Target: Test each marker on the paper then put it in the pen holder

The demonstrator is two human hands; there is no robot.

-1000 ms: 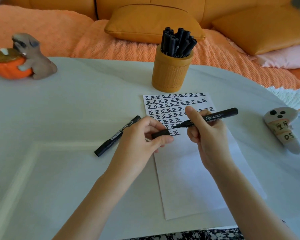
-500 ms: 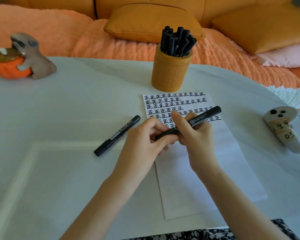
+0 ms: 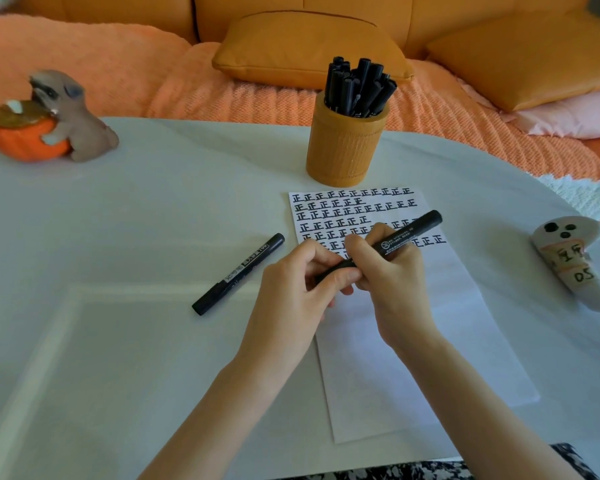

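**Two hands on one black marker above the paper**

The left hand (image 3: 291, 292) and the right hand (image 3: 395, 282) meet over the white sheet of paper (image 3: 368, 393), both on one slim black felt marker with white print (image 3: 411, 231). The right hand's fingers curl round the barrel, whose free end points to 2 o'clock. The left hand's thumb and forefinger pinch the marker's lower end. Whether the cap is fully on there cannot be told.

Rows of black handwritten characters fill the paper's far part. At 12 o'clock from the paper, just beyond its edge, stands the ribbed ochre round pen holder (image 3: 347, 150), packed with black markers (image 3: 357, 88). At 9 o'clock from the hands, a second capped black marker (image 3: 238, 273) lies on the pale table (image 3: 118, 358), apart from them.

A grey dog figurine hugging an orange pumpkin (image 3: 49, 123) sits at 10 o'clock. A pale ghost-shaped figure (image 3: 568, 261) lies at 3 o'clock.
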